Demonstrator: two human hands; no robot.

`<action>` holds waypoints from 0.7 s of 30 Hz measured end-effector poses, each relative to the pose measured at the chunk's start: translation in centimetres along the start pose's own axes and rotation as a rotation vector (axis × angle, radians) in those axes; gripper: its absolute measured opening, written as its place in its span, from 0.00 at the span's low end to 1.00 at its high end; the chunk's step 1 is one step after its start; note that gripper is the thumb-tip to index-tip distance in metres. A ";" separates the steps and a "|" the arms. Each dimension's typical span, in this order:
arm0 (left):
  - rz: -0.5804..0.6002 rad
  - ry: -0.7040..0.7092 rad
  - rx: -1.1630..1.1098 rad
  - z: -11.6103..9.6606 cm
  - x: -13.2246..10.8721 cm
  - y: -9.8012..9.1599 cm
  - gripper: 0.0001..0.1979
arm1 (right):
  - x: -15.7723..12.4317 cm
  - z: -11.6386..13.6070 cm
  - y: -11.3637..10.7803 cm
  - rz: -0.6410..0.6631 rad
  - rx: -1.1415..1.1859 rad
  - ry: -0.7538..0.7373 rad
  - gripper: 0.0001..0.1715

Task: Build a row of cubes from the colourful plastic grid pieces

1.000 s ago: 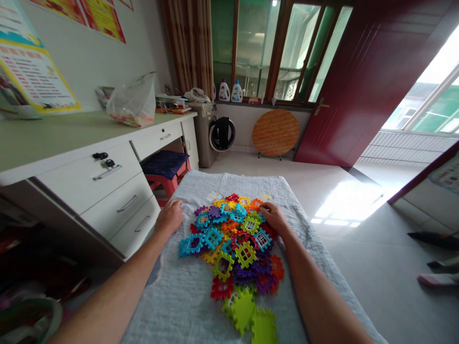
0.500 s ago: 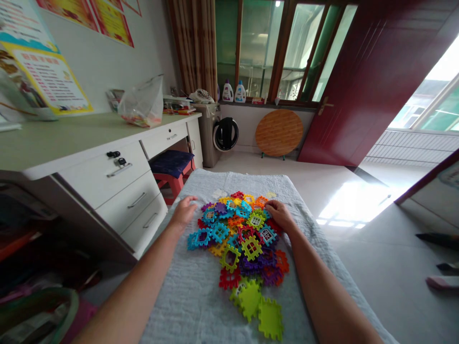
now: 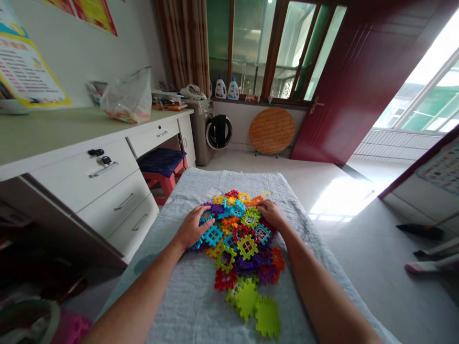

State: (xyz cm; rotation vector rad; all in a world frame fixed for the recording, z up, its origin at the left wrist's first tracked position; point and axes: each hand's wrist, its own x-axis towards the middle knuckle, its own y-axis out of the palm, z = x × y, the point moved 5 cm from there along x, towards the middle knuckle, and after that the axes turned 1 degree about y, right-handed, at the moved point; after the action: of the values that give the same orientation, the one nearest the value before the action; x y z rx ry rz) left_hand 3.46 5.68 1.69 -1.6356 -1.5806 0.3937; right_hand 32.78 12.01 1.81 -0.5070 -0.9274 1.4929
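Observation:
A heap of colourful plastic interlocking tiles [image 3: 247, 247] with notched edges lies on a cloth-covered table. Many tiles have window-like openings. At the left side of the heap, my left hand [image 3: 193, 228] is open, thumb and fingers apart around blue tiles [image 3: 213, 235]. My right hand [image 3: 271, 213] rests against the upper right side, its fingers extended over the edge tiles near an orange tile [image 3: 257, 199]. Neither hand has a tile lifted. Solid lime-green tiles [image 3: 267, 316] lie at the near end of the heap.
The grey-blue cloth [image 3: 172, 296] covers the table to its edges. On the left stands a white desk [image 3: 107, 191] with drawers and a plastic bag [image 3: 129, 98] on top. A red stool [image 3: 165, 184] is beside it. A washing machine [image 3: 202, 138] and a round wooden tabletop [image 3: 272, 130] are beyond.
My left hand has moved right, from beside the heap onto its left edge tiles. My right hand stays at the right side. The whole view has shifted slightly.

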 end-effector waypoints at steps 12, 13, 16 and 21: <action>-0.090 0.006 0.026 0.1 -0.1 -1.4 0.22 | 3.3 3.4 -1.1 0.130 -0.111 -0.014 0.14; -0.076 0.000 0.032 0.3 -0.1 -1.4 0.23 | 4.2 4.0 -0.2 0.153 -0.135 -0.033 0.17; -0.022 -0.021 0.034 0.5 -0.2 -1.1 0.23 | 6.7 5.7 2.7 0.271 -0.170 -0.017 0.34; -0.057 -0.023 -0.055 0.6 -0.2 -1.5 0.22 | 8.1 8.6 5.9 0.449 -0.186 -0.062 0.38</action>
State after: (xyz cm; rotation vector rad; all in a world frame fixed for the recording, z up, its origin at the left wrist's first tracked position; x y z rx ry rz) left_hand 1.97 5.53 2.30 -1.6290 -1.6648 0.3430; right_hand 21.21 18.01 3.83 -0.8507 -1.0530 1.8397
